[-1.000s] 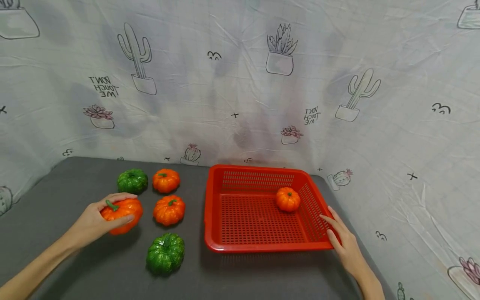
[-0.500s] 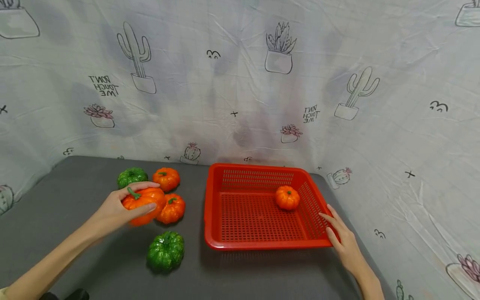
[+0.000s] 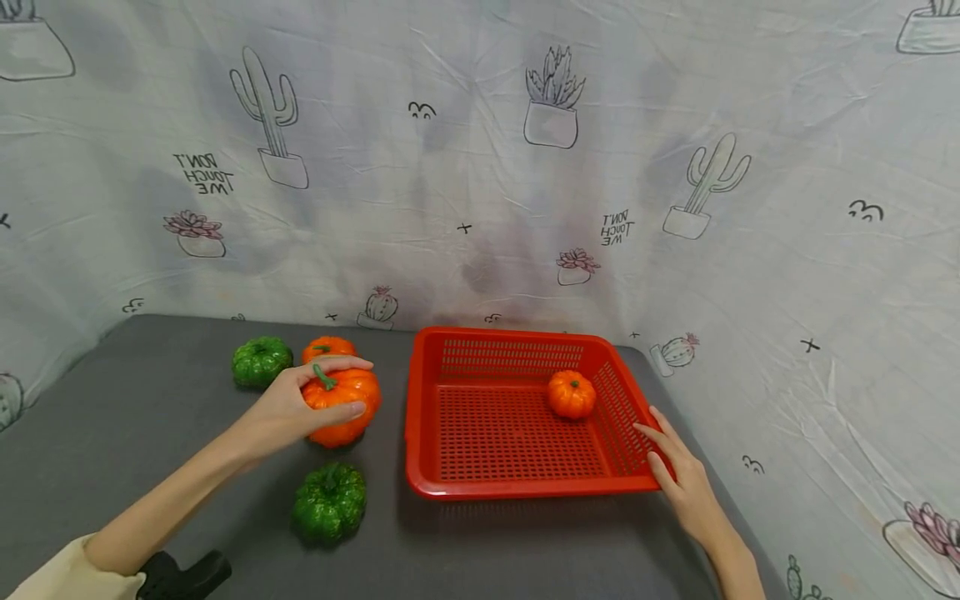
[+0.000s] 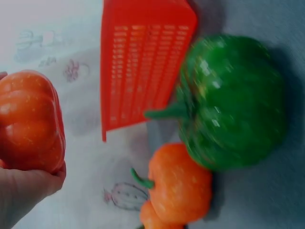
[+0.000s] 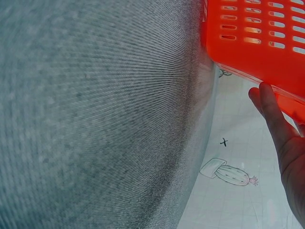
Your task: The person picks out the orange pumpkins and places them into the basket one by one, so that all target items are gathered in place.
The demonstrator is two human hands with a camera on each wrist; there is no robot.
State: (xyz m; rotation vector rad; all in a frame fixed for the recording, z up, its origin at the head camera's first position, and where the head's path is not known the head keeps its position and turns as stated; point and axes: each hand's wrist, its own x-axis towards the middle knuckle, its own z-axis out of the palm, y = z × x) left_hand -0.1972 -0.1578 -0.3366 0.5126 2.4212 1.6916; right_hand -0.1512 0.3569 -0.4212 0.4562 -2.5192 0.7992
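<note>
In the head view my left hand [image 3: 288, 408] holds an orange toy pumpkin [image 3: 341, 404] with a green stem, thumb in front and fingers over the far side. It is above the table and hides most of the orange pumpkins behind it; one of these pumpkins [image 3: 330, 346] peeks out at the back. A green pumpkin [image 3: 262, 362] sits at the back left, another green pumpkin [image 3: 328, 504] nearer the front. My right hand [image 3: 686, 483] rests on the right rim of the red plastic basket [image 3: 517, 490], fingers fairly straight. Inside the basket is an orange pumpkin [image 3: 572, 394].
The grey tabletop [image 3: 150, 433] ends against a hanging cloth [image 3: 465, 167] printed with cacti, behind and at the right. A black strap-like device [image 3: 183, 575] is on the left forearm beside a pale sleeve [image 3: 78, 571].
My left hand has carried the orange pumpkin to the right, passing in front of the other orange pumpkins toward the basket. The right hand has stayed at the basket's rim.
</note>
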